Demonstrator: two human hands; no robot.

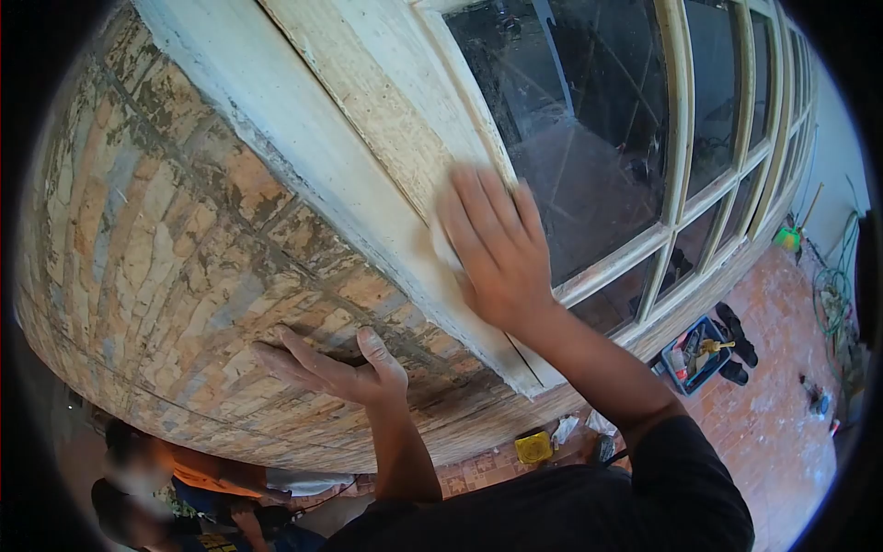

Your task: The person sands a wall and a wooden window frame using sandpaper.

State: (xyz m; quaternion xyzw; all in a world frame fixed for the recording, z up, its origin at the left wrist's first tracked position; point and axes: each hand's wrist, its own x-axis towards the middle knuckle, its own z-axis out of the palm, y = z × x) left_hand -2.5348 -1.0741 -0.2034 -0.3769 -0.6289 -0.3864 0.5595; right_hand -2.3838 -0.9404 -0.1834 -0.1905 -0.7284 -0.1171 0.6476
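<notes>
My right hand lies over the cream-painted wooden window frame, fingers long and slightly blurred. A pale edge of what looks like a piece of sandpaper shows beside the palm, pressed between hand and wood; most of it is hidden. Lower and to the left, my left hand rests against the stone-clad wall, fingers stretched and thumb spread, holding nothing. Glass panes sit within the frame just right of my right hand.
Two people are low at the left. On the tiled floor stand a blue crate of tools, a pair of dark shoes and a yellow container. A green hose hangs at the far right.
</notes>
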